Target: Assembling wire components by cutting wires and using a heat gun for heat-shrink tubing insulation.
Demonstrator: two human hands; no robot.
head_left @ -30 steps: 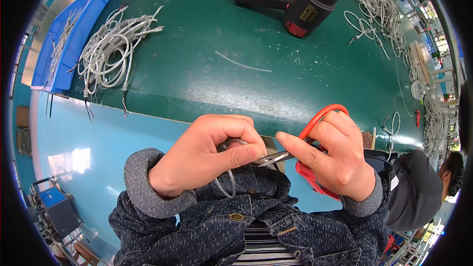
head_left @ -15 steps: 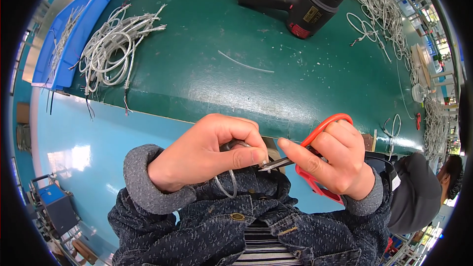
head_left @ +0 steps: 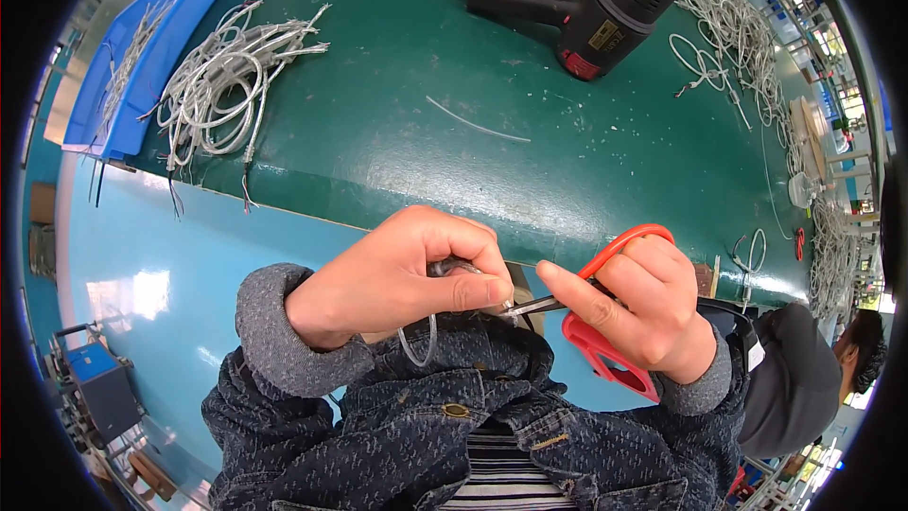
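Note:
A pair of red-handled scissors [head_left: 588, 341] is gripped in my right hand [head_left: 648, 308], with fingers through the upper handle loop and the index finger stretched along them. Their dark blades reach left to my left hand [head_left: 407, 270]. That hand is closed, thumb and index finger pinching a grey cable [head_left: 433, 339] near its end. The blades touch or nearly touch the cable end at the fingertips; the exact contact is too small to make out. Part of the cable hangs in a loop below my left hand, and the rest is hidden inside the palm.
On the green table [head_left: 378, 123] lie a black heat gun [head_left: 610, 24], a bundle of clear-sheathed cables [head_left: 222, 85] and a thin clear tube [head_left: 478, 125]. A blue tray [head_left: 175, 38] holds thin wires. More cables [head_left: 742, 47] pile up at right, near another person [head_left: 790, 378].
The scissor blades have moved slightly at the cable end, and their lower handle has dropped a little. The hanging cable loop has shifted left. The whole view has moved slightly.

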